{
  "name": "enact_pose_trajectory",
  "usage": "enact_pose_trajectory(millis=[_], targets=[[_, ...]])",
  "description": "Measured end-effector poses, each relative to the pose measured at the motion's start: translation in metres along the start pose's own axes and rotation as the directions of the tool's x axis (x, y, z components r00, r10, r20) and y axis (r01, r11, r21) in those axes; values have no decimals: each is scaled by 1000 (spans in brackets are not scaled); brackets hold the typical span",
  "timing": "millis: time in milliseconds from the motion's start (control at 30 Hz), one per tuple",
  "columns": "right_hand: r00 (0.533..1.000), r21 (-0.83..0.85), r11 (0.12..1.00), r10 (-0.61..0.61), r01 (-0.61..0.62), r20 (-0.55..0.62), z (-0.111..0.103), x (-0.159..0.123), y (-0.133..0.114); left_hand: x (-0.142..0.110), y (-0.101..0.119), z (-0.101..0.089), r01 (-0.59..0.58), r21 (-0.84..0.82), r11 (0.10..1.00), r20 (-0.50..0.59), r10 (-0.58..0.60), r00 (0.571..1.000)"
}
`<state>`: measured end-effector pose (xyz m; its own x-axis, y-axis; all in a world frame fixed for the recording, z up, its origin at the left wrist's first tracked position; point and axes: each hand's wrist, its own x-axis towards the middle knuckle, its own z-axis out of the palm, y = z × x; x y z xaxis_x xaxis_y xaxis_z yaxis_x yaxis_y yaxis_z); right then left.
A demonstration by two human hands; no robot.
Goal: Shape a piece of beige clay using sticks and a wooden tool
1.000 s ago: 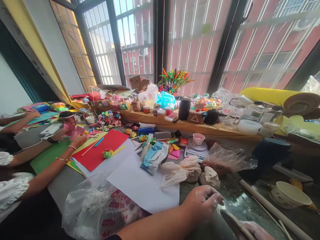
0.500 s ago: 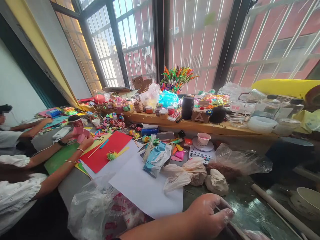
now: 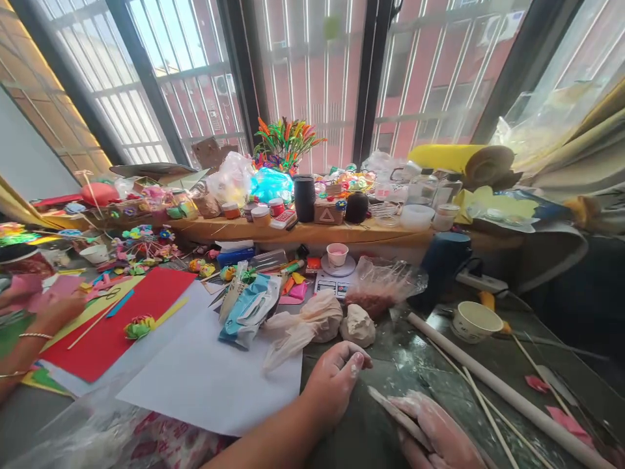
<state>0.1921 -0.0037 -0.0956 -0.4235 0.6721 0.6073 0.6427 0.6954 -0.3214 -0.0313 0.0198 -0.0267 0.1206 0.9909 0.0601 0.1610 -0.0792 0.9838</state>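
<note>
My left hand (image 3: 336,374), dusted with white residue, is above the dark tabletop with its fingers curled and the thumb against them. Anything inside that grip is hidden. Lower right, my whitened right hand (image 3: 442,426) is closed around a flat, pale strip (image 3: 390,407) with a narrow tip, perhaps clay; its material is unclear. The strip points toward my left hand without touching it. Just beyond my left hand lie a lump of off-white clay (image 3: 359,326) and a knotted plastic bag (image 3: 325,316) with something bulky in it.
To the right are a long rolling pin (image 3: 488,381), thin sticks (image 3: 481,400) and a paper bowl (image 3: 476,322). A kitchen scale (image 3: 334,280) carries a small cup (image 3: 337,255). White paper (image 3: 234,384) and red paper (image 3: 131,312) lie left. Another person's hand (image 3: 56,322) holds pink paper.
The view has turned right, so the scene shifts left. My right hand with the pale strip now shows well; before, it was barely visible at the bottom edge.
</note>
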Motion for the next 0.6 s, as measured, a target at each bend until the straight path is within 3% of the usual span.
enact_pose_trajectory(millis=[67, 200, 300, 367, 433, 533, 600], targets=[[992, 47, 991, 120, -121, 29, -4, 6, -11, 1, 2, -1, 5, -43, 999, -5, -5, 1000], [972, 164, 959, 223, -232, 70, -8, 15, -23, 4, 5, -1, 23, -74, 997, -2, -24, 1000], [925, 281, 882, 348, -378, 152, -14, 21, -28, 4, 6, -3, 18, -39, 999, 34, -16, 999], [846, 404, 743, 483, -533, 227, -19, 27, -33, 3, 7, -4, 6, -11, 1000, 84, -5, 996], [736, 569, 506, 609, -648, 296, -24, 35, -36, 1, 8, -2, 3, 1, 1000, 164, -3, 986], [646, 779, 141, 658, -611, 387, -26, 44, -35, -4, 8, 6, 47, -86, 995, 256, -24, 966], [629, 821, 45, 667, -569, 399, -24, 48, -33, -7, 7, 14, 86, -137, 987, 254, -49, 966]])
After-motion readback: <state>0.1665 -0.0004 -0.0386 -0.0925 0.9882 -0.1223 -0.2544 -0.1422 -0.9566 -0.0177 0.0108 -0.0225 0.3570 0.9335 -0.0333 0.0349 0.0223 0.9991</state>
